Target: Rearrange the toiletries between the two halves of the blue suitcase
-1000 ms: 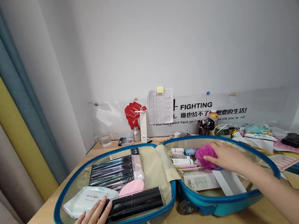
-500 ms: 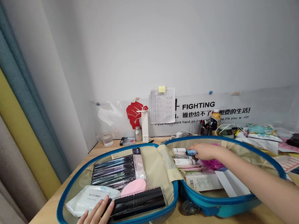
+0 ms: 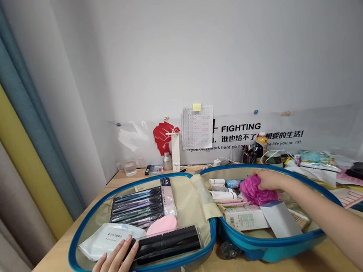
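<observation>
A blue-rimmed suitcase (image 3: 179,265) lies open flat on a wooden desk. My left hand (image 3: 113,270) rests with fingers spread on the near edge of the left half, touching a black tube-shaped case (image 3: 167,243) and a white wipes pack (image 3: 106,240). My right hand (image 3: 270,179) is curled around a magenta bath pouf (image 3: 256,191) in the right half, next to small tubes and bottles (image 3: 222,188) and a white box (image 3: 245,218).
The left half also holds a pack of toothbrushes (image 3: 135,204) and a pink sponge (image 3: 161,225). Bottles, pens, cables and papers crowd the desk's back and right side (image 3: 315,160). A curtain (image 3: 8,142) hangs at left. A wall with posters stands behind.
My right hand has drawn back from the small bottles at the far side and closed on the magenta pouf, which now sits higher. The left hand has stayed put.
</observation>
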`<state>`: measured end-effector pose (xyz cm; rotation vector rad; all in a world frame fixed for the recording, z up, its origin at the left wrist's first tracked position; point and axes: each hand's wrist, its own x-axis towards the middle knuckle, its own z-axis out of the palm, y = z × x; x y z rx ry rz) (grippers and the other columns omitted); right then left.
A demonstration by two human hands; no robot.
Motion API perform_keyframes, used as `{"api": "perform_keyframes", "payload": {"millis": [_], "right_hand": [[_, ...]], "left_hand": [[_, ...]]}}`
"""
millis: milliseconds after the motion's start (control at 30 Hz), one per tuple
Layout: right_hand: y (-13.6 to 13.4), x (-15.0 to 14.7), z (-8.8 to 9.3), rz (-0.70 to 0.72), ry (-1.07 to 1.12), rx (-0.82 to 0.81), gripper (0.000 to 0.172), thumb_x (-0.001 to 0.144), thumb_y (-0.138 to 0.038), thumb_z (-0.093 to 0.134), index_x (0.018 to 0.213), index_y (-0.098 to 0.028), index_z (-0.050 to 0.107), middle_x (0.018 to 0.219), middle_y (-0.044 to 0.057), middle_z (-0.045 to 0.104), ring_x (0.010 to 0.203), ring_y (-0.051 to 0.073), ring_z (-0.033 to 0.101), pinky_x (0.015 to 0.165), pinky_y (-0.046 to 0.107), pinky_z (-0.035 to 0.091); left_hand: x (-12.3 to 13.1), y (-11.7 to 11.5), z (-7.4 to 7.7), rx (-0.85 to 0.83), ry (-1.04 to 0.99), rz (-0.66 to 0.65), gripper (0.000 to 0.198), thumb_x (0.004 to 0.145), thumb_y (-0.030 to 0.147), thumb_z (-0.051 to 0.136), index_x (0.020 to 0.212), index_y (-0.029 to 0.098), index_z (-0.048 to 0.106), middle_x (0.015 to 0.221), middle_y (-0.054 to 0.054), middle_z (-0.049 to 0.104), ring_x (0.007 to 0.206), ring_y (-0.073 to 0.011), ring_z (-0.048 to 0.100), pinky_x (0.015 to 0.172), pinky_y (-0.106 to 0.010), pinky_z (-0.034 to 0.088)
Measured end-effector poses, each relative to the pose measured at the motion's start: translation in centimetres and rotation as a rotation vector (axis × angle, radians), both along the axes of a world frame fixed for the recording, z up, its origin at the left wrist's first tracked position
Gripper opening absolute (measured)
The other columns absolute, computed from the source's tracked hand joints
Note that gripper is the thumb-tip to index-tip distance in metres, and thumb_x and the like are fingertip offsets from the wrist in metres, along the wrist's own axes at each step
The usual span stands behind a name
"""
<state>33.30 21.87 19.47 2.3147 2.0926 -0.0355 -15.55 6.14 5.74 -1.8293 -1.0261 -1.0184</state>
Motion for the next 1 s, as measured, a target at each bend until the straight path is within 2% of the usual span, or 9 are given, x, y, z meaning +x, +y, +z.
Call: {"api": "perform_keyframes", "payload": {"millis": [100, 233, 300, 367, 467, 567, 667, 833, 1000], "right_hand": [[-0.7, -0.8, 1.6, -0.037, -0.012, 0.127, 0.040, 0.069, -0.013, 0.063, 0.108, -0.012, 0.068, 0.109, 0.022, 0.065, 0.088, 0.034, 0.069, 0.070, 0.038, 0.051], [-1.6, -4.5, 5.4, -0.042, 0.018, 0.414, 0.047, 0.085, -0.028, 0.051, 0.130, -0.012, 0.053, 0.127, 0.024, 0.052, 0.096, 0.033, 0.066, 0.072, 0.040, 0.050], [-1.6, -8.5, 6.6, 0.083, 0.161, 0.558, 0.049, 0.085, -0.033, 0.054, 0.131, -0.018, 0.050, 0.131, 0.018, 0.050, 0.101, 0.030, 0.064, 0.076, 0.039, 0.051], [-1.2, -14.0, 6.8, 0.339, 0.406, 0.612, 0.044, 0.080, -0.030, 0.060, 0.123, -0.021, 0.055, 0.127, 0.013, 0.054, 0.106, 0.026, 0.061, 0.085, 0.039, 0.051], [-0.6, -23.5, 5.3, 0.642, 0.660, 0.386, 0.041, 0.077, -0.024, 0.065, 0.117, -0.019, 0.055, 0.121, 0.010, 0.057, 0.107, 0.022, 0.059, 0.094, 0.039, 0.048], [-0.4, -32.1, 3.0, 0.749, 0.666, 0.256, 0.041, 0.075, -0.027, 0.071, 0.113, -0.018, 0.058, 0.119, 0.009, 0.058, 0.102, 0.021, 0.062, 0.091, 0.035, 0.050], [-0.7, -37.7, 1.0, 0.817, 0.644, 0.152, 0.048, 0.075, -0.028, 0.075, 0.119, -0.018, 0.056, 0.129, 0.010, 0.055, 0.109, 0.023, 0.063, 0.097, 0.036, 0.049], [-1.3, -40.8, -1.2, 0.989, 0.550, -0.134, 0.081, 0.066, -0.026, 0.084, 0.138, -0.018, 0.049, 0.147, 0.013, 0.049, 0.131, 0.030, 0.052, 0.106, 0.038, 0.045], [-1.0, -39.5, -0.6, 1.091, 0.535, -0.233, 0.073, 0.083, -0.028, 0.069, 0.149, -0.015, 0.040, 0.153, 0.014, 0.043, 0.144, 0.026, 0.035, 0.116, 0.036, 0.033]], "left_hand": [[-0.2, 0.0, -0.1, -0.002, 0.007, 0.004, 0.060, 0.088, 0.023, 0.047, 0.148, 0.019, 0.043, 0.112, -0.009, 0.074, 0.103, -0.0197, 0.064, 0.112, -0.031, 0.028], [-0.3, -0.1, -0.4, -0.016, 0.006, 0.012, 0.057, 0.090, 0.024, 0.047, 0.147, 0.021, 0.044, 0.115, -0.007, 0.074, 0.104, -0.0188, 0.065, 0.112, -0.031, 0.027], [-0.3, -0.2, -0.5, -0.019, 0.003, 0.011, 0.057, 0.091, 0.025, 0.046, 0.147, 0.022, 0.044, 0.115, -0.007, 0.074, 0.106, -0.0186, 0.065, 0.112, -0.031, 0.027], [-0.3, -0.2, -0.5, -0.023, -0.004, 0.015, 0.056, 0.091, 0.025, 0.045, 0.147, 0.022, 0.044, 0.116, -0.007, 0.073, 0.107, -0.0188, 0.065, 0.112, -0.031, 0.027], [-0.3, -0.2, -0.6, -0.026, -0.003, 0.018, 0.056, 0.092, 0.025, 0.045, 0.147, 0.022, 0.043, 0.116, -0.007, 0.073, 0.105, -0.0187, 0.065, 0.111, -0.032, 0.028], [-0.3, -0.2, -0.5, -0.029, 0.008, 0.022, 0.056, 0.091, 0.024, 0.045, 0.148, 0.022, 0.042, 0.116, -0.007, 0.073, 0.104, -0.0184, 0.066, 0.110, -0.032, 0.030], [-0.3, -0.2, -0.4, -0.033, 0.016, 0.028, 0.057, 0.091, 0.023, 0.045, 0.148, 0.022, 0.042, 0.117, -0.007, 0.073, 0.105, -0.0188, 0.066, 0.109, -0.032, 0.030], [-0.3, -0.2, -0.5, -0.039, -0.001, 0.041, 0.056, 0.093, 0.026, 0.043, 0.149, 0.024, 0.041, 0.119, -0.006, 0.072, 0.104, -0.0185, 0.067, 0.109, -0.031, 0.030], [-0.3, -0.2, -0.5, -0.038, 0.003, 0.041, 0.056, 0.092, 0.025, 0.043, 0.148, 0.024, 0.041, 0.119, -0.006, 0.072, 0.104, -0.0184, 0.067, 0.111, -0.030, 0.028]]}}
